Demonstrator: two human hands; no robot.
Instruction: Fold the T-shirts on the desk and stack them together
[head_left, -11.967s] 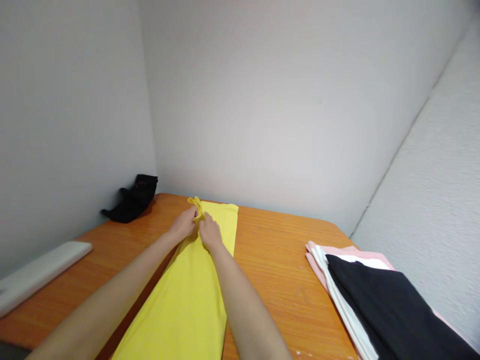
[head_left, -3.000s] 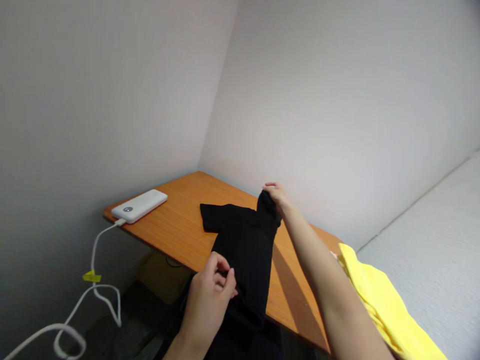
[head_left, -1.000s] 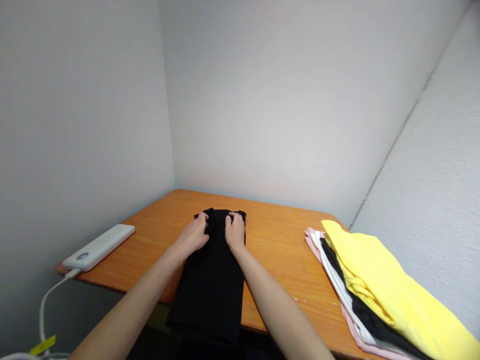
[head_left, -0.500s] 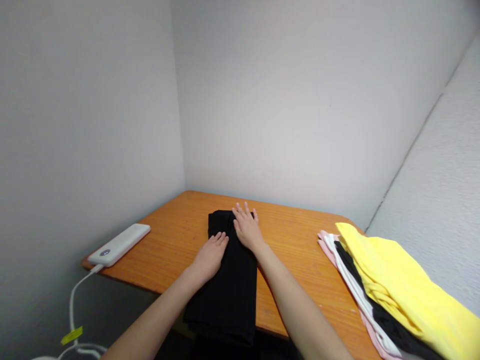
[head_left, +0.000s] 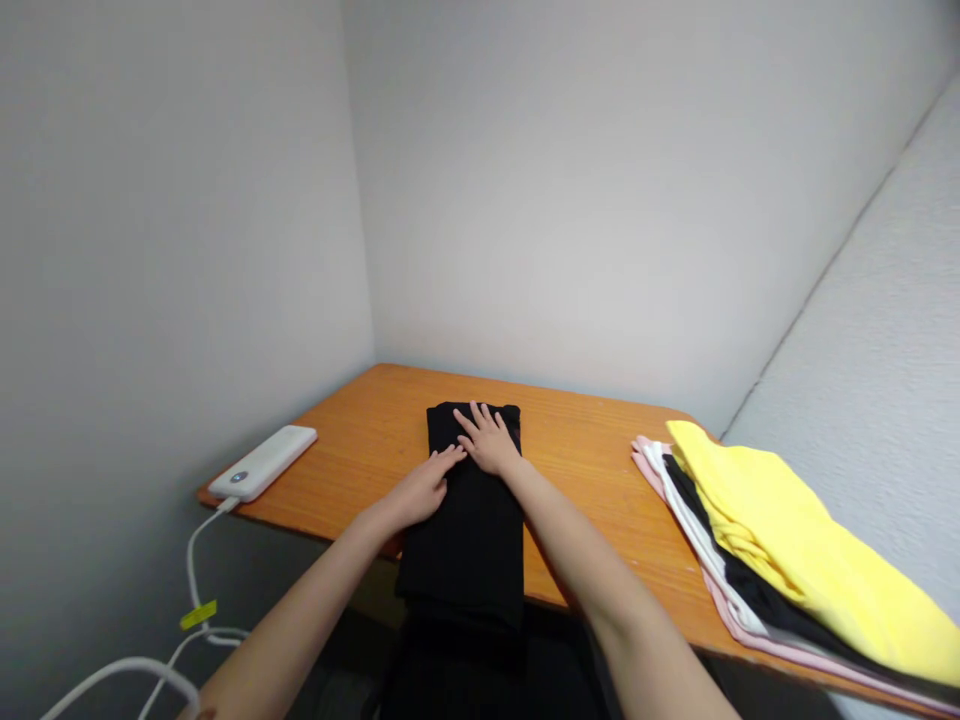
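Orange desktop (head_left: 592, 440): left hand (head_left: 420, 490), right hand (head_left: 489, 442) press black shirt (head_left: 469, 550).

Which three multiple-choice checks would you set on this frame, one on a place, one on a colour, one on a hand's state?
1. Where does the white power bank lie? A. on the floor B. at the table's left side C. against the right wall
2. What colour is the top garment of the clothes stack? A. pink B. black C. yellow
3. How is the left hand placed? A. gripping the cable B. flat on the folded black garment C. raised in the air

1 B: it sits on the orange table, its white cable hanging down.
2 C: the yellow garment covers the other layers.
3 B: it rests palm down.
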